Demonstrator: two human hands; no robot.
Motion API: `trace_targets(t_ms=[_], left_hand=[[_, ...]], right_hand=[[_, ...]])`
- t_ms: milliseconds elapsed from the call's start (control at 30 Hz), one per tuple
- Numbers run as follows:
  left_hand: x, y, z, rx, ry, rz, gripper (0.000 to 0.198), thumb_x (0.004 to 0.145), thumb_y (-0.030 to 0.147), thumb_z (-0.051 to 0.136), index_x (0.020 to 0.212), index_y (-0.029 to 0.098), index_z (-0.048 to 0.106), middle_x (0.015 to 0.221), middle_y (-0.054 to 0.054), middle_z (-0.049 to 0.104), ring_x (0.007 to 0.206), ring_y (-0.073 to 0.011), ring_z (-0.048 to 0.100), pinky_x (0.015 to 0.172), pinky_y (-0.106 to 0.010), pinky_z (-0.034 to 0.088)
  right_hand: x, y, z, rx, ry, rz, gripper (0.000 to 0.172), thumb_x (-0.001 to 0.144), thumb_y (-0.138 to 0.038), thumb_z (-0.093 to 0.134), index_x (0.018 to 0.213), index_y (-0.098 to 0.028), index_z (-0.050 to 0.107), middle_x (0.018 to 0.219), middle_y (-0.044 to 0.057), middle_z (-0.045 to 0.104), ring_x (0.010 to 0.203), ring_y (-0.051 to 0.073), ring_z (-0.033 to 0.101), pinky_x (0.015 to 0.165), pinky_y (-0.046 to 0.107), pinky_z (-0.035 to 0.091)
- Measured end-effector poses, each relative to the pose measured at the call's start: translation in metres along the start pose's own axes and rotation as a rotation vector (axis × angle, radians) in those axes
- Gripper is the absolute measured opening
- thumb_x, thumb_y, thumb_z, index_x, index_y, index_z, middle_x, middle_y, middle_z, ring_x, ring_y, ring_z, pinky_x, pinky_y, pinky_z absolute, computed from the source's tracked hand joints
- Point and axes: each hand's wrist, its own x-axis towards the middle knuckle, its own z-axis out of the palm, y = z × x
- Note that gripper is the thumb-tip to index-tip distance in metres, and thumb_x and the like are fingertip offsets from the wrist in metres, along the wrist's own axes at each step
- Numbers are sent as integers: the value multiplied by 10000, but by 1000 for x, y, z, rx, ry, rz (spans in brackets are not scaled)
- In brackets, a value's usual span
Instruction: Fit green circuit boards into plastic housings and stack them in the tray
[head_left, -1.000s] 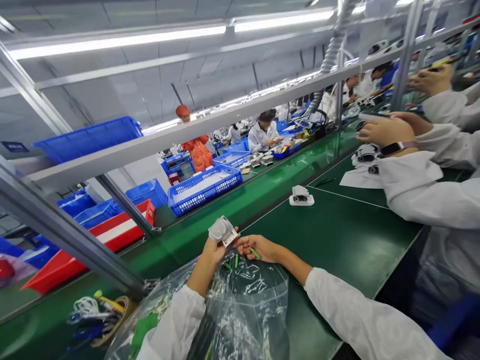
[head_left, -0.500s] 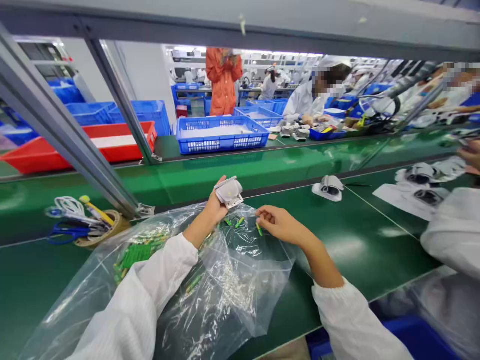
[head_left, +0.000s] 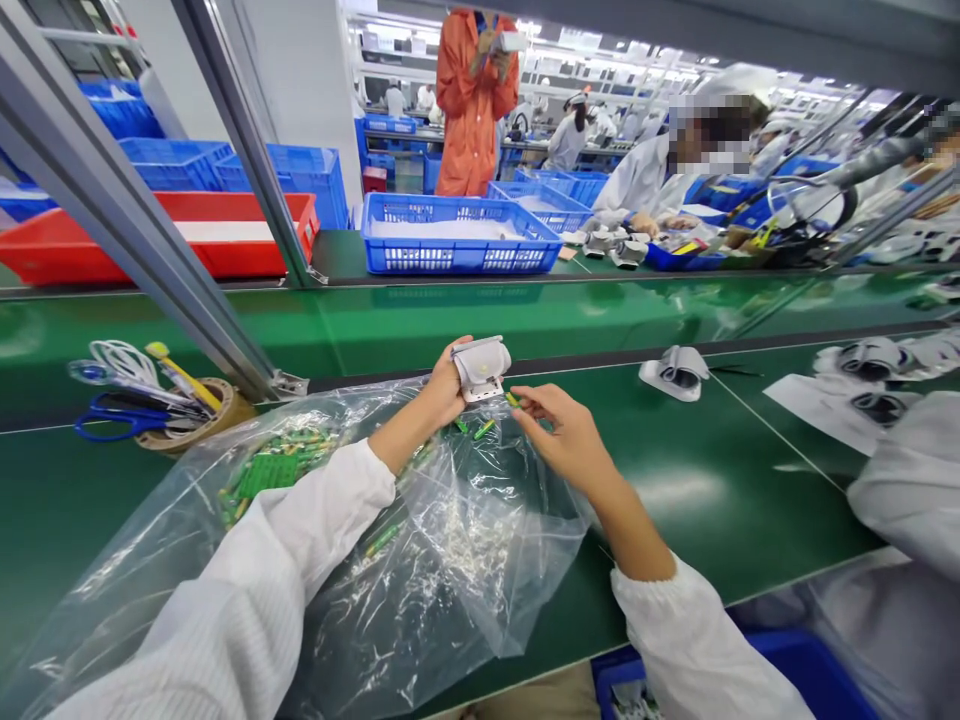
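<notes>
My left hand [head_left: 441,392] is closed around a small white plastic housing [head_left: 481,366], held up just above the green bench mat. My right hand [head_left: 564,436] pinches a small green part [head_left: 513,400] at its fingertips, right beside the housing's lower edge. Both forearms lie over a large clear plastic bag [head_left: 420,560]. Several loose green parts [head_left: 480,430] lie on the bag below my hands, and more green parts [head_left: 274,466] show inside it to the left.
Another white housing [head_left: 675,371] lies on the mat [head_left: 720,470] to the right. A tape roll holding blue scissors and tools [head_left: 150,405] sits at left by a slanted metal post [head_left: 157,250]. A co-worker's white sleeve [head_left: 911,475] is at right. Blue crates [head_left: 457,240] and a red bin [head_left: 247,235] stand beyond the conveyor.
My view has tipped down from the ceiling to the bench. My right hand has brought the green part up from the bag to the housing, which my left hand has raised slightly.
</notes>
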Motion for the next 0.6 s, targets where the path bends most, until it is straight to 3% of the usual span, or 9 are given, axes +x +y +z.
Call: trace_targets(t_ms=[133, 267, 433, 600], left_hand=[[-4, -3, -1, 78, -39, -20, 657, 719, 106, 881, 1319, 234, 645, 1040, -38, 790, 798, -234, 777, 781, -372, 651], [-6, -9, -2, 119, -68, -29, 603, 691, 55, 861, 1237, 213, 660, 975, -19, 758, 777, -188, 728, 773, -315, 612], [-5, -12, -1, 135, -57, -31, 597, 678, 64, 863, 1218, 208, 653, 949, -15, 746, 752, -179, 701, 711, -275, 560], [-6, -13, 1, 109, -23, -15, 580, 665, 70, 862, 1185, 212, 646, 906, 1, 731, 708, -165, 681, 658, -252, 522]], right_hand=[[0, 7, 12, -171, 138, -166, 122, 1078, -271, 669, 1141, -240, 769, 1064, 86, 752, 922, 230, 741, 850, 394, 651], [-2, 15, 19, -332, 127, -281, 265, 1108, -179, 552, 1222, -242, 783, 1166, 130, 758, 1058, 263, 730, 912, 433, 653], [-5, 19, 30, -418, 154, -340, 368, 1113, -138, 482, 1282, -252, 788, 1209, 130, 771, 1117, 259, 735, 956, 429, 670], [-4, 20, 38, -373, 211, -362, 360, 1107, -135, 493, 1217, -249, 817, 1186, 124, 803, 1123, 253, 767, 962, 429, 691]])
